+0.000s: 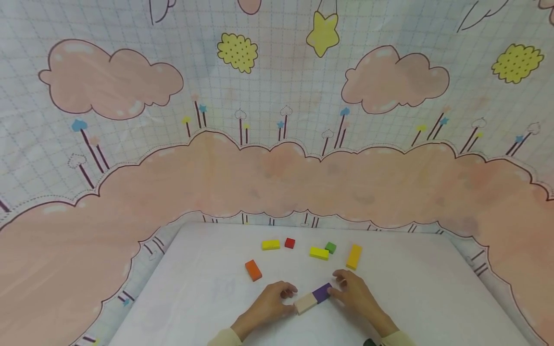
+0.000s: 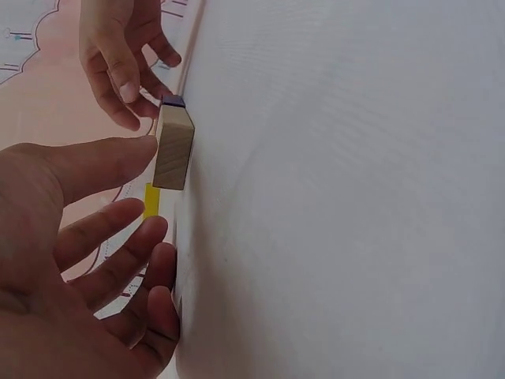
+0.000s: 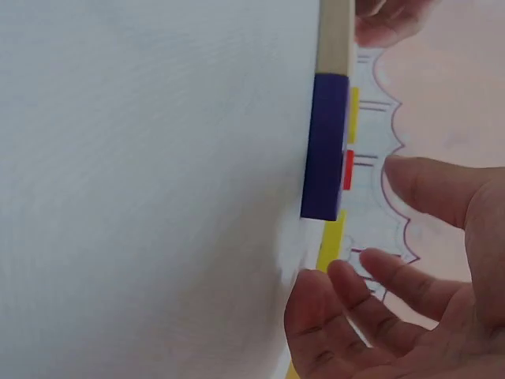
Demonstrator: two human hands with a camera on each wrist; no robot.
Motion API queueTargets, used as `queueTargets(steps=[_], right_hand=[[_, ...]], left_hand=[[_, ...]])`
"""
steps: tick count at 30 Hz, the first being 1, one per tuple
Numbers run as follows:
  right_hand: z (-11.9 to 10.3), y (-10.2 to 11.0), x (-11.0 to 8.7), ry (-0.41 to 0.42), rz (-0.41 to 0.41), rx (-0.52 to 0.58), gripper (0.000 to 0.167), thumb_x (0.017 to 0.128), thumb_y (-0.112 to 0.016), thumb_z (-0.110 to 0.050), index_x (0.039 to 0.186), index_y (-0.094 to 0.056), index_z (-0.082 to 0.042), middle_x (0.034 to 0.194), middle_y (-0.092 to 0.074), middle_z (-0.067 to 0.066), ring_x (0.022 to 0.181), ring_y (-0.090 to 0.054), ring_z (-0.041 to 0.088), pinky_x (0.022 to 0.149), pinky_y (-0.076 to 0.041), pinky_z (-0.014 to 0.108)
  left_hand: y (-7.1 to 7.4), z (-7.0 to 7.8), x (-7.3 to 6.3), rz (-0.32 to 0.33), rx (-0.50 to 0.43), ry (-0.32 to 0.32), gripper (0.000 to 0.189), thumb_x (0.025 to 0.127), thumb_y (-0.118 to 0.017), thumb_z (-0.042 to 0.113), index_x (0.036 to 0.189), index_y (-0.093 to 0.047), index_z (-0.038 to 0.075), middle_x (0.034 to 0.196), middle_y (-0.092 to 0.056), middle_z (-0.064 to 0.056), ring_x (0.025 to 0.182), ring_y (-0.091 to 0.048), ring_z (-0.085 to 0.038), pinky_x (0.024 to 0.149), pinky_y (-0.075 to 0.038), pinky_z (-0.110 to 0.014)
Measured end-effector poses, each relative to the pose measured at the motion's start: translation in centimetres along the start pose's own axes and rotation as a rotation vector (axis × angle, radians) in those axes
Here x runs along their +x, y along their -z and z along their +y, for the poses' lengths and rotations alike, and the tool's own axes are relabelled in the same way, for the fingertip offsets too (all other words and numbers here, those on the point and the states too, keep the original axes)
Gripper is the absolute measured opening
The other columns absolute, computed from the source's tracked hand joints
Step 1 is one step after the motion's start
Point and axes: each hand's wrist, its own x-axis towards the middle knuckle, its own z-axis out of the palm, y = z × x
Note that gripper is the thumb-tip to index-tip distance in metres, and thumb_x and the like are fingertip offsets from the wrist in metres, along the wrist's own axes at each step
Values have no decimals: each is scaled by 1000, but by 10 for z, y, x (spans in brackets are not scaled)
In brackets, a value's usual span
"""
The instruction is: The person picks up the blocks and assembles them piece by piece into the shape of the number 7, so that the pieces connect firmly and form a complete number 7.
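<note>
Head view: main pieces where?

"Pale wooden rectangular block [image 1: 306, 303] and dark purple rectangular block [image 1: 322, 293], end to end on the white desk [image 1: 173, 298]."

"And the fingers [image 2: 102, 231]?"

"Spread apart, clamped on nothing: left hand [image 1: 271, 302] beside the pale end, right hand [image 1: 356, 292] beside the purple; contact uncertain."

"How best to steady the pair?"

"Probably by light, even pressure inward from both ends, keeping the joint straight."

"Room?"

"Plenty sideways; far edge well beyond. Mind the orange-yellow rectangular block [image 1: 354, 257] near the right hand."

purple block [image 1: 321, 293] touches pale block [image 1: 305, 303] at its two o'clock. left hand [image 1: 271, 302] flanks them at nine, right hand [image 1: 355, 291] at three.
</note>
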Motion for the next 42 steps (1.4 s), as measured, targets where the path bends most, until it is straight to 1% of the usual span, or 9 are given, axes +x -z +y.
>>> queueTargets(steps=[5, 10, 15, 19, 30, 37, 42], right_hand=[[0, 2, -1, -13, 14, 52, 41, 80, -80, -25, 114, -65, -5, 93, -65, 0, 83, -58, 13, 72, -51, 31], [-2, 1, -2, -51, -14, 65, 37, 82, -78, -24, 111, -65, -5, 87, -64, -1, 81, -58, 13, 71, -50, 31], [-3, -1, -2, -64, -32, 58, 32, 83, -78, -22, 108, -65, -5, 84, -64, -1, 79, -58, 13, 71, -50, 32], [-2, -3, -1, -67, -37, 63, 29, 82, -78, -20, 104, -67, -6, 84, -64, -1, 78, -57, 13, 71, -49, 31], [-4, -3, -1, -55, -64, 66, 26, 82, -79, -19, 102, -68, -6, 83, -63, -1, 77, -55, 12, 70, -49, 29], [-4, -4, -2, -26, -51, 67, 26, 81, -79, -15, 102, -69, -5, 85, -64, -1, 79, -55, 13, 71, -49, 30], [-2, -5, 0, -35, -53, 65, 28, 80, -79, -14, 104, -69, -5, 87, -65, 0, 81, -56, 14, 73, -50, 31]], left_hand=[[3, 1, -2, -25, -24, -14, 36, 80, -80, 14, 114, -68, 17, 100, -65, 9, 93, -56, -9, 90, -53, -35], [4, 0, -3, -47, -18, -27, 36, 80, -80, 13, 114, -69, 17, 99, -66, 10, 91, -56, -7, 89, -53, -32], [2, -2, -2, -63, -2, -49, 35, 81, -79, 14, 114, -70, 19, 98, -67, 12, 89, -55, -4, 88, -52, -28], [1, -1, -2, -65, 1, -79, 34, 81, -79, 12, 113, -70, 18, 98, -68, 11, 89, -56, -3, 86, -51, -26], [-2, 1, 0, -63, 33, -95, 31, 81, -78, 14, 111, -71, 20, 100, -69, 12, 90, -58, -1, 84, -50, -25], [-2, 2, 0, -67, 15, -93, 30, 81, -78, 14, 110, -72, 20, 99, -68, 13, 90, -57, 0, 84, -50, -24], [-2, 3, 1, -74, 7, -104, 30, 82, -78, 15, 111, -72, 19, 99, -68, 13, 90, -56, 0, 84, -50, -24]])
